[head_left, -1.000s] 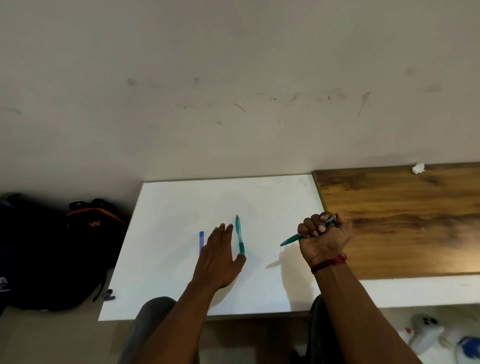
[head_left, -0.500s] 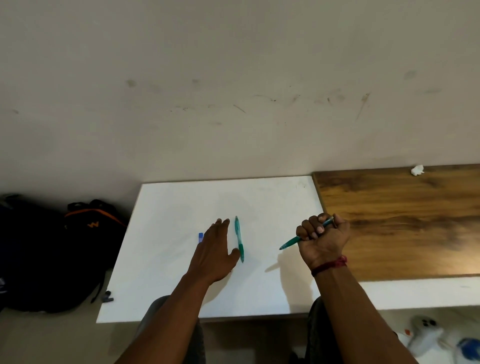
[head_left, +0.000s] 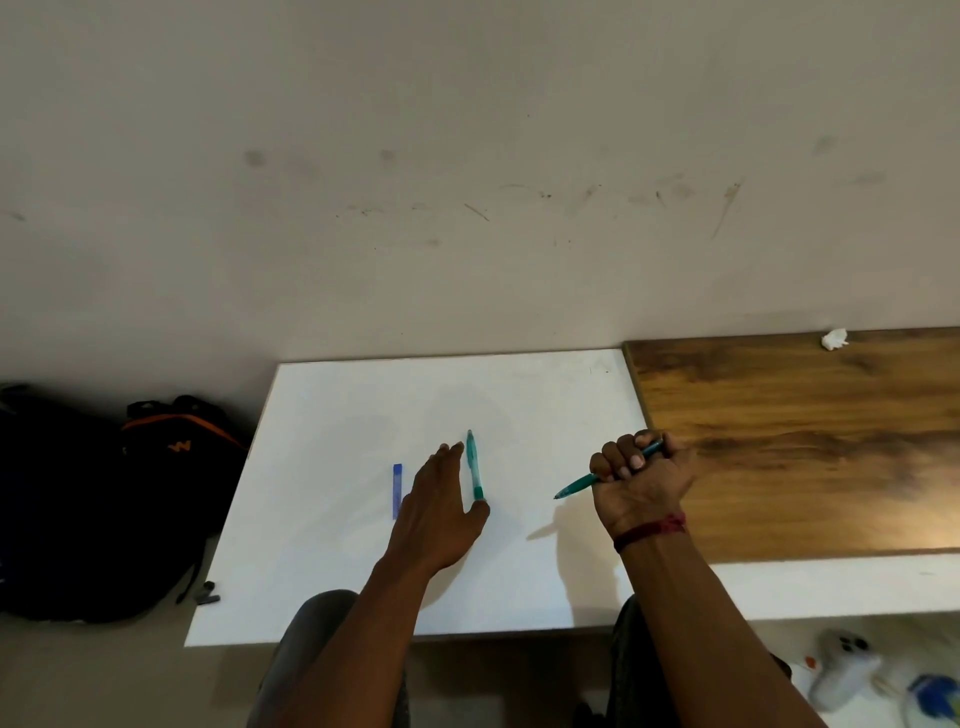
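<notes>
My right hand (head_left: 639, 473) is a fist wrapped round a teal pen (head_left: 576, 486), whose tip points down-left above the white tabletop (head_left: 337, 415). My left hand (head_left: 441, 504) lies flat on the table with straight fingers. A second teal pen (head_left: 474, 465) lies on the table just right of those fingers, its near end by my thumb. A blue pen or cap (head_left: 397, 488) lies to the left of the hand.
A wooden board (head_left: 805, 441) adjoins the white top on the right, with a crumpled white scrap (head_left: 834, 339) at its back edge. Dark backpacks (head_left: 130, 493) sit on the floor at left. A white device (head_left: 844, 670) lies on the floor at lower right. The wall stands right behind the table.
My left hand slid slightly left over the blue pen, then back right, uncovering it. The right hand keeps gripping its pen in about the same place.
</notes>
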